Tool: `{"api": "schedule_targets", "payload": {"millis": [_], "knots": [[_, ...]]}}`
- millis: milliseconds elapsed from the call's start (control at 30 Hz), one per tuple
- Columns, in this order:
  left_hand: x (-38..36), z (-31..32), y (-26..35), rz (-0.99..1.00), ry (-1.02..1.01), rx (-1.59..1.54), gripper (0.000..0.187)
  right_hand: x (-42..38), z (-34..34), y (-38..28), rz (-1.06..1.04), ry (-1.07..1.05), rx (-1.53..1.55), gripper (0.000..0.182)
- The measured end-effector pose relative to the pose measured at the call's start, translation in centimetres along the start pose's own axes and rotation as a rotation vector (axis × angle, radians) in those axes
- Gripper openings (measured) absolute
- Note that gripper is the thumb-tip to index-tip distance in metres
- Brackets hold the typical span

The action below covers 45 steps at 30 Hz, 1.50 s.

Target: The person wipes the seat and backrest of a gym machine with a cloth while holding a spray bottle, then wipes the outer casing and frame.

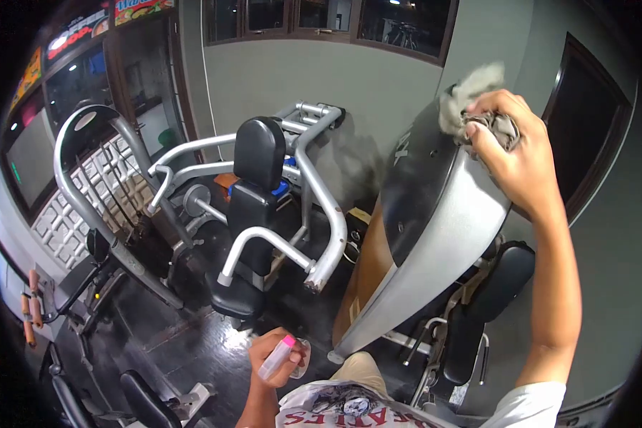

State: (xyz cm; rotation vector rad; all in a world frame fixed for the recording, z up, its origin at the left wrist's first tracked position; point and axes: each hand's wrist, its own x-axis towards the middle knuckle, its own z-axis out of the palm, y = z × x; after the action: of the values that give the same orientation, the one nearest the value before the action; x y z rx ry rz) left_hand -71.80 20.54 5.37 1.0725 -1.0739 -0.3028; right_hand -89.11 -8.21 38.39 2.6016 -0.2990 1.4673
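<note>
My right hand (pixel 513 146) is raised, its fingers closed round a crumpled grey cloth (pixel 503 130). The cloth presses against the top of a tall machine housing with a black panel (pixel 428 178) and a silver edge (pixel 464 207). A loose end of the cloth sticks up past my fingers. Low in front of my shirt, my left hand (pixel 267 349) is wrapped round a translucent spray bottle (pixel 277 360) with a pink tip. Part of the bottle is hidden by my fingers.
A silver-framed gym machine with a black padded seat (pixel 239 299) stands left of the housing. Another machine with a curved frame (pixel 68 157) is farther left. Black pads (pixel 488 307) sit right of the housing, near the grey wall (pixel 606 285). A window (pixel 406 25) is above.
</note>
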Motion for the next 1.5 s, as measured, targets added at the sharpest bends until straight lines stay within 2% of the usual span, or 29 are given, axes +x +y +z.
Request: {"api": "schedule_targets", "payload": {"millis": [67,100,133,200,233,267,333,400,533,600,633,667,733,800,833,867,933,1000,1133,1200,1267,1333,1467,1500], "knots": [[0.0,0.1,0.3,0.032,0.035,0.021,0.013,-1.2,-0.6,-1.7,-0.160,-0.054,-0.107,0.016],[0.0,0.0,0.2,0.021,0.046,0.021,0.014,-2.0,-0.3,-2.4,-0.319,-0.047,-0.145,0.018],[-0.5,-0.3,0.1,0.004,0.052,0.023,0.014,-3.2,0.1,-3.8,-0.342,-0.059,-0.190,0.020],[-0.8,-0.9,0.1,0.003,0.064,0.042,0.015,-7.2,1.9,-4.7,-0.518,-0.172,-0.225,0.021],[-0.8,-1.1,0.0,0.022,0.070,0.056,0.015,-9.0,2.0,-6.0,-0.589,-0.356,-0.249,0.020],[-0.9,-1.2,0.1,0.041,0.075,0.070,0.016,-11.6,4.2,-5.7,-0.729,-0.329,-0.257,0.021],[-1.0,-1.5,0.2,0.047,0.091,0.078,0.016,-13.6,4.6,-6.5,-0.961,-0.485,-0.447,0.020],[-0.5,-1.6,0.5,0.051,0.101,0.079,0.017,-11.9,4.0,-6.1,-0.708,-0.417,-0.283,0.021],[0.1,-1.3,1.4,0.005,0.100,0.057,0.018,-2.7,-0.1,-5.8,-0.407,-0.237,-0.529,0.023],[-0.1,-1.3,1.3,-0.007,0.098,0.061,0.018,0.6,-1.2,-2.8,-0.225,-0.050,-0.441,0.020],[-0.3,-1.3,1.0,0.004,0.105,0.073,0.017,1.1,-1.5,-1.1,-0.073,-0.044,-0.386,0.022],[-0.4,-1.5,0.7,0.019,0.115,0.085,0.017,0.8,-1.2,0.3,-0.017,-0.037,-0.350,0.020],[-1.2,-2.3,0.5,0.029,0.128,0.160,0.017,-0.4,-0.5,-0.7,-0.098,-0.010,-0.257,0.017],[-1.5,-2.9,-0.2,0.032,0.154,0.207,0.020,-3.2,-0.1,-4.6,-0.349,-0.058,-0.335,0.017],[-1.7,-3.2,-0.4,0.031,0.177,0.217,0.021,-5.1,0.1,-5.3,-0.418,-0.180,-0.361,0.019],[-1.8,-3.4,-0.6,0.030,0.198,0.227,0.023,-7.2,1.5,-5.8,-0.494,-0.242,-0.224,0.022],[-1.6,-3.3,-0.4,0.005,0.234,0.206,0.025,-11.3,3.1,-6.9,-0.634,-0.400,-0.300,0.017],[-1.1,-3.1,-0.3,-0.004,0.265,0.203,0.027,-11.9,3.5,-5.9,-0.696,-0.407,-0.381,0.016],[-0.2,-2.3,-0.3,-0.022,0.235,0.187,0.030,-4.0,-1.3,-5.4,-0.378,-0.347,-0.427,0.023],[0.0,-2.1,-0.4,-0.006,0.186,0.183,0.031,-0.6,-2.0,-1.8,-0.218,-0.218,-0.229,0.028],[0.1,-2.0,-0.3,0.036,0.126,0.195,0.032,1.7,-1.8,2.6,0.083,-0.105,-0.182,0.030],[-0.4,-1.5,-0.1,-0.022,0.167,0.155,0.034,3.8,-1.0,6.3,0.445,-0.140,-0.165,0.033],[-1.7,-1.8,-0.7,-0.034,0.209,0.134,0.035,2.4,-0.6,6.7,0.496,-0.049,0.097,0.033],[-2.0,-2.1,-0.9,-0.037,0.215,0.123,0.035,1.4,-0.8,5.8,0.375,0.002,0.081,0.031]]}}
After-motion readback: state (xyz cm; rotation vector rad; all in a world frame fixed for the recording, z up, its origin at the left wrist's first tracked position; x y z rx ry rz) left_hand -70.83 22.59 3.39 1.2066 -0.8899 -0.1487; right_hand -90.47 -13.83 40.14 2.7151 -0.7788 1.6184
